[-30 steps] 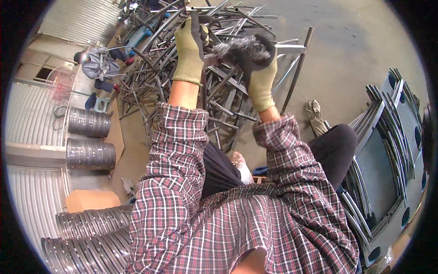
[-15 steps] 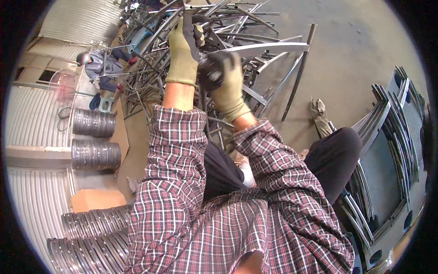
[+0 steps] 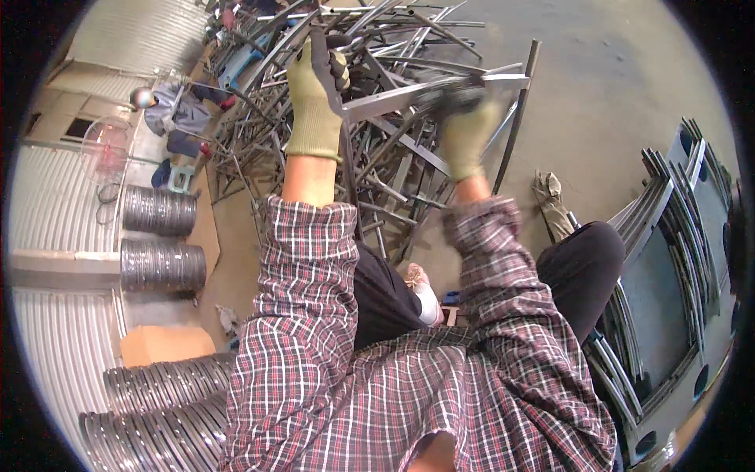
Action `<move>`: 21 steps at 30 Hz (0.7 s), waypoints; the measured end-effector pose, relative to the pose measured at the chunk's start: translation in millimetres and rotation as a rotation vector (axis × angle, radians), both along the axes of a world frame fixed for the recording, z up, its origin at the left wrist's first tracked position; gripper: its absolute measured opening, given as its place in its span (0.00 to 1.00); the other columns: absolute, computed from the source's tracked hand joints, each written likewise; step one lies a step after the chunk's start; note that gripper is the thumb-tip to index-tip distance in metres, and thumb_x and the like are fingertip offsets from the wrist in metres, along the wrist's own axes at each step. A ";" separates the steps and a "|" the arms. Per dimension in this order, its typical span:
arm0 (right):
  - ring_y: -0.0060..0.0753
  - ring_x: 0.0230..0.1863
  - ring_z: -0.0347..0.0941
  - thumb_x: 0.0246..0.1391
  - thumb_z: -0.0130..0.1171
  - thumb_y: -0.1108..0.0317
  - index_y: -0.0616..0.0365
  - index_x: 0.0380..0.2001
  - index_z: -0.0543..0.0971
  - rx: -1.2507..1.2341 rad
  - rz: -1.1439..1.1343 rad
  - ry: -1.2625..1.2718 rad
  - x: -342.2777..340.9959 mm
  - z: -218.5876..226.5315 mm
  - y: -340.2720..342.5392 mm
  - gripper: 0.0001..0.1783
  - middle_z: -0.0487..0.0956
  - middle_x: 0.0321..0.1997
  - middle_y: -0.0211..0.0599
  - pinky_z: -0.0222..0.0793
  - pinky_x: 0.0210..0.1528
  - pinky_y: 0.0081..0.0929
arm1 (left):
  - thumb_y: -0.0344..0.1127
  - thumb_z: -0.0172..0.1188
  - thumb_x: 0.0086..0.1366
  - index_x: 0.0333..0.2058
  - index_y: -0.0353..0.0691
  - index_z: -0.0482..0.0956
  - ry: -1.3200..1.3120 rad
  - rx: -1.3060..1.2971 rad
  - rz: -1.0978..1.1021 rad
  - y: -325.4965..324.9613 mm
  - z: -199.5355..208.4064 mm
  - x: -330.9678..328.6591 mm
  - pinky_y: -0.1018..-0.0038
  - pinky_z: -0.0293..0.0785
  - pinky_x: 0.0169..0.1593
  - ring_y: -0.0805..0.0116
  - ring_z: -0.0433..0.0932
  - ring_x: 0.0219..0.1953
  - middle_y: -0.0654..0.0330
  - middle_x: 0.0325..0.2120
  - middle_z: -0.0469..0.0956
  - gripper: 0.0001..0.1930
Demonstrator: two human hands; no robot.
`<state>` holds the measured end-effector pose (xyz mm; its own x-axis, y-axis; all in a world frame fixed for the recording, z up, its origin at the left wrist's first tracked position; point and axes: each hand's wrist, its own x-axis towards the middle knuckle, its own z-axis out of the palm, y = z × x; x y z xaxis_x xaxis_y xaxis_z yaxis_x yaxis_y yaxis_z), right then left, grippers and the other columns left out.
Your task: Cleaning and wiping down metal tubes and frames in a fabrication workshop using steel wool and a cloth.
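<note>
You hold a grey metal frame piece (image 3: 409,94) up in front of you, above the heap of bent steel tubes (image 3: 393,165) on the floor. Your left hand (image 3: 316,94), in a yellow-green glove, is clenched around the upright bar of the piece, so the bar stands steady and does not turn. Your right hand (image 3: 465,126), also gloved, is blurred; it grips the slanted bar near its far end, and probably it carries the weight on that side. Both arms are stretched out, so the piece stays away from your knees. Finished frames (image 3: 668,259) are stacked at your right.
</note>
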<state>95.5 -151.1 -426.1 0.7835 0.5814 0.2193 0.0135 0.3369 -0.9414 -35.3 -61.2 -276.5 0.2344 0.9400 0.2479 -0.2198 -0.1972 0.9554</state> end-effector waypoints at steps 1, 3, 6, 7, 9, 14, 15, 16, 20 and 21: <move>0.30 0.24 0.74 0.42 0.63 0.80 0.66 0.33 0.77 0.186 -0.138 0.178 26.4 -8.6 0.6 0.11 0.80 0.27 0.38 0.71 0.29 0.28 | 0.48 0.55 0.68 0.27 0.39 0.72 -0.106 -0.030 -0.041 3.5 -0.3 -1.8 0.78 0.56 0.15 0.76 0.63 0.11 0.64 0.13 0.68 0.18; 0.30 0.27 0.73 0.43 0.64 0.79 0.67 0.35 0.76 0.228 -0.295 0.136 9.9 -5.4 5.0 0.13 0.80 0.29 0.37 0.71 0.31 0.29 | 0.48 0.58 0.67 0.30 0.43 0.72 0.045 -0.030 0.061 -11.5 6.9 14.2 0.77 0.53 0.19 0.77 0.58 0.15 0.66 0.14 0.65 0.15; 0.52 0.55 0.69 0.39 0.64 0.77 0.65 0.52 0.70 0.000 -0.161 -0.443 -107.4 47.4 -10.1 0.32 0.71 0.53 0.55 0.63 0.57 0.37 | 0.50 0.56 0.67 0.29 0.38 0.76 0.100 0.061 0.069 -10.7 10.6 2.5 0.78 0.55 0.18 0.77 0.61 0.13 0.66 0.14 0.67 0.19; 0.52 0.53 0.70 0.38 0.63 0.77 0.64 0.51 0.71 0.065 -0.203 -0.449 -102.7 55.4 -11.4 0.30 0.73 0.50 0.53 0.64 0.56 0.38 | 0.50 0.55 0.68 0.28 0.35 0.78 0.106 0.077 0.025 -11.9 12.9 1.7 0.79 0.54 0.16 0.77 0.62 0.11 0.65 0.12 0.69 0.22; 0.48 0.48 0.72 0.40 0.62 0.77 0.63 0.46 0.74 0.116 -0.218 -0.360 -63.1 46.7 -7.9 0.24 0.76 0.44 0.48 0.66 0.53 0.38 | 0.50 0.55 0.68 0.29 0.35 0.78 0.057 0.039 0.036 -18.4 9.4 4.6 0.79 0.55 0.16 0.77 0.63 0.12 0.64 0.12 0.69 0.21; 0.33 0.35 0.78 0.47 0.63 0.72 0.62 0.41 0.78 -0.351 -0.667 -0.294 121.3 -86.8 -28.7 0.15 0.81 0.36 0.39 0.75 0.37 0.31 | 0.48 0.57 0.66 0.33 0.46 0.70 -0.173 -0.118 0.014 -2.7 -5.5 -7.3 0.77 0.52 0.18 0.75 0.58 0.13 0.68 0.14 0.63 0.13; 0.31 0.34 0.78 0.48 0.63 0.72 0.62 0.41 0.78 -0.176 -0.678 -0.139 135.4 -89.3 -36.1 0.14 0.81 0.36 0.38 0.75 0.35 0.30 | 0.48 0.57 0.66 0.33 0.47 0.70 -0.049 -0.055 0.063 -5.2 -0.7 -18.7 0.77 0.51 0.18 0.77 0.57 0.13 0.69 0.14 0.62 0.13; 0.30 0.34 0.78 0.49 0.62 0.71 0.62 0.40 0.78 -0.003 -0.671 0.017 133.8 -71.4 -46.1 0.13 0.81 0.36 0.36 0.75 0.34 0.29 | 0.50 0.57 0.66 0.33 0.47 0.70 0.040 0.012 0.150 -8.2 1.7 -29.7 0.78 0.50 0.18 0.78 0.56 0.13 0.70 0.14 0.62 0.14; 0.28 0.28 0.74 0.51 0.55 0.78 0.66 0.35 0.77 0.265 -0.693 0.187 191.2 -88.7 -31.9 0.07 0.79 0.29 0.34 0.75 0.31 0.30 | 0.50 0.51 0.70 0.29 0.39 0.73 -0.003 0.007 -0.007 -8.3 1.3 -9.1 0.78 0.49 0.18 0.78 0.56 0.12 0.68 0.12 0.62 0.19; 0.29 0.29 0.74 0.51 0.55 0.76 0.66 0.35 0.77 0.042 -0.582 0.064 181.0 -90.7 -20.4 0.08 0.79 0.30 0.34 0.73 0.33 0.32 | 0.50 0.51 0.70 0.29 0.39 0.73 0.007 0.042 -0.033 -11.2 1.3 -3.3 0.79 0.50 0.18 0.79 0.56 0.13 0.68 0.13 0.63 0.19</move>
<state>276.5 -171.6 -516.8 0.9837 0.0433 0.1748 0.1513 0.3277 -0.9326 -38.6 -72.4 -275.2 0.2667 0.9205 0.2854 -0.2200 -0.2302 0.9480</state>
